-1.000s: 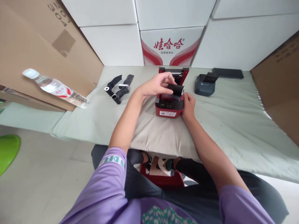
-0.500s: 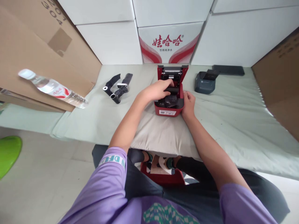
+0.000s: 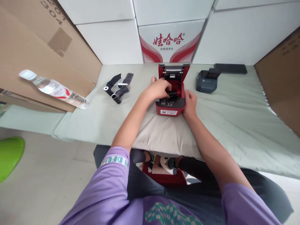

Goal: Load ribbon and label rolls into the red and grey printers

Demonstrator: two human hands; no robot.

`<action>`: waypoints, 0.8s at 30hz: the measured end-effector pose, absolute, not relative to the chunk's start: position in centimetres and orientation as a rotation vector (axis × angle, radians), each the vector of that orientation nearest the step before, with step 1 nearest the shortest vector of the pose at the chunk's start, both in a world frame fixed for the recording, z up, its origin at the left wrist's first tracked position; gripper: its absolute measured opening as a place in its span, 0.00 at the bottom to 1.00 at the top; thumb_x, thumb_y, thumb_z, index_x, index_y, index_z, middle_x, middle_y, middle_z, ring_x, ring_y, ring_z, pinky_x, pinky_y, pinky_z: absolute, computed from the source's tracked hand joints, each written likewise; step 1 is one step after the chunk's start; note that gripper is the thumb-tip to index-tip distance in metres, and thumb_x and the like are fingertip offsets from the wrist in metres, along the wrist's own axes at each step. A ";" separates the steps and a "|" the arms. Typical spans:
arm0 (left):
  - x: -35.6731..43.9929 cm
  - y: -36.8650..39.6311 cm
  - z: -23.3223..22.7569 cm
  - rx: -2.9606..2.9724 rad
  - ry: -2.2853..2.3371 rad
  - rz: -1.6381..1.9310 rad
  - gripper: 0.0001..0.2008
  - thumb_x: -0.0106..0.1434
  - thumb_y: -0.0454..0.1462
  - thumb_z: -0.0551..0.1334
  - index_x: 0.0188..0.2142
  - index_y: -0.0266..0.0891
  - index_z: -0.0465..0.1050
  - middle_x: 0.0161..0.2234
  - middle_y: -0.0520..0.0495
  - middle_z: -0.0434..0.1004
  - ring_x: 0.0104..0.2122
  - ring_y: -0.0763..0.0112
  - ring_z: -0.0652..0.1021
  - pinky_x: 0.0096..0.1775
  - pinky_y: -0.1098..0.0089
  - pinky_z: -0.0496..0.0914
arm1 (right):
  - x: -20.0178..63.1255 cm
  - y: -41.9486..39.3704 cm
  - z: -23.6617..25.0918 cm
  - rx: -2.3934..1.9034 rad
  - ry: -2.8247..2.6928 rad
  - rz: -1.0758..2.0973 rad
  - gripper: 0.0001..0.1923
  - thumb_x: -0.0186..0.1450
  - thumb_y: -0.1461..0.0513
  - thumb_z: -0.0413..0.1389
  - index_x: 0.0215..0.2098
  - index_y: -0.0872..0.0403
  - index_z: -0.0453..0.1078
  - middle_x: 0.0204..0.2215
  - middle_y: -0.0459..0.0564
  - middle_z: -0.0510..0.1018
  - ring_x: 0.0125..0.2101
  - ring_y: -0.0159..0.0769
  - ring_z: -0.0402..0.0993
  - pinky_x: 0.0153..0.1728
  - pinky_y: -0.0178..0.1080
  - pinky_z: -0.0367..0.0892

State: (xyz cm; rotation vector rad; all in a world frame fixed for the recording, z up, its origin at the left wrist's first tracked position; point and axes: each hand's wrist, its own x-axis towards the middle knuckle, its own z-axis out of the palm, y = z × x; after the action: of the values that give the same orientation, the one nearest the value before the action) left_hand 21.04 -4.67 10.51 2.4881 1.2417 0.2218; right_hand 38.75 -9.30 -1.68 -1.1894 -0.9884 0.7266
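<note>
A red and black label printer (image 3: pixel 170 111) stands on the cloth-covered table with its lid (image 3: pixel 173 73) raised. My left hand (image 3: pixel 158 89) reaches into its body from the left, fingers closed on a black roll (image 3: pixel 172 93); the fingertips are partly hidden inside. Against the printer's right wall rests my right hand (image 3: pixel 190 101), its curled fingers gripping the side. To the left lie several black roll pieces: one with a white core (image 3: pixel 109 89), a strip with a white end (image 3: pixel 126 80) and a hollow tube (image 3: pixel 116 97).
A small dark blue device (image 3: pixel 206 82) and a flat black object (image 3: pixel 231 68) lie at the right back. A water bottle (image 3: pixel 55 89) is at the left beside a cardboard box (image 3: pixel 77 56). White boxes (image 3: pixel 110 42) line the back; another cardboard box (image 3: pixel 281 72) stands right.
The black film that lay over the printer's front panel is off it, so the panel now shows. My left hand's fingers have shifted within the body; my right hand stays at the side.
</note>
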 end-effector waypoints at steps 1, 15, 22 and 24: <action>21.1 -4.7 10.4 2.488 1.244 0.204 0.03 0.58 0.32 0.69 0.34 0.39 0.80 0.43 0.40 0.83 0.57 0.44 0.76 0.66 0.40 0.55 | 38.7 -9.3 -1.7 -1.186 -0.987 0.727 0.35 0.64 0.31 0.58 0.22 0.48 0.54 0.22 0.39 0.57 0.25 0.31 0.52 0.29 0.39 0.55; 18.6 -6.1 13.5 2.479 0.988 0.146 0.08 0.65 0.43 0.68 0.34 0.43 0.82 0.28 0.51 0.80 0.39 0.62 0.79 0.66 0.51 0.61 | 40.1 -8.4 -0.6 -1.028 -1.097 0.865 0.38 0.64 0.30 0.55 0.62 0.41 0.66 0.69 0.53 0.72 0.64 0.44 0.74 0.56 0.49 0.76; 18.5 -8.1 15.3 2.541 1.064 0.220 0.09 0.69 0.39 0.62 0.36 0.45 0.83 0.23 0.52 0.71 0.36 0.63 0.76 0.66 0.52 0.62 | 41.2 -6.6 2.8 -1.081 -1.166 0.893 0.36 0.66 0.31 0.55 0.64 0.36 0.69 0.72 0.47 0.71 0.72 0.48 0.67 0.64 0.56 0.69; 18.5 -8.6 15.7 2.541 1.081 0.229 0.10 0.69 0.38 0.62 0.35 0.45 0.83 0.22 0.52 0.70 0.36 0.63 0.76 0.65 0.53 0.61 | 41.0 -5.4 4.0 -1.079 -1.173 0.874 0.30 0.70 0.35 0.53 0.62 0.37 0.71 0.68 0.46 0.75 0.70 0.47 0.70 0.64 0.53 0.69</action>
State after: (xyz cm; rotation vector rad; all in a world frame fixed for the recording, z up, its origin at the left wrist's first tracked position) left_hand 18.50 -8.57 15.70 2.5409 1.0808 0.2291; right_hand 40.97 -5.44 3.97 -1.0789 -1.1728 0.8741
